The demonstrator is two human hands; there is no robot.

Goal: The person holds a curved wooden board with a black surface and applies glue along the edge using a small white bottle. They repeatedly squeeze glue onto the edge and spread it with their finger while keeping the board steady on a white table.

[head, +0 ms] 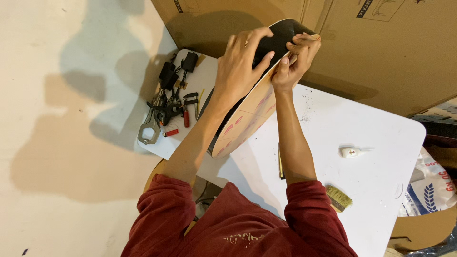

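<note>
A skateboard deck stands tilted on edge over the white table, its black grip side facing left and its pale wooden underside with red marks facing right. My left hand lies spread over the black top surface near the upper end. My right hand pinches the deck's upper edge from the right side, fingers pressed against the rim. Red sleeves cover both my upper arms.
A pile of black clamps, a red-handled tool and a metal wrench lies on the table's left corner. A small white object and a bristle brush sit to the right. Cardboard boxes stand behind; a printed sack is at right.
</note>
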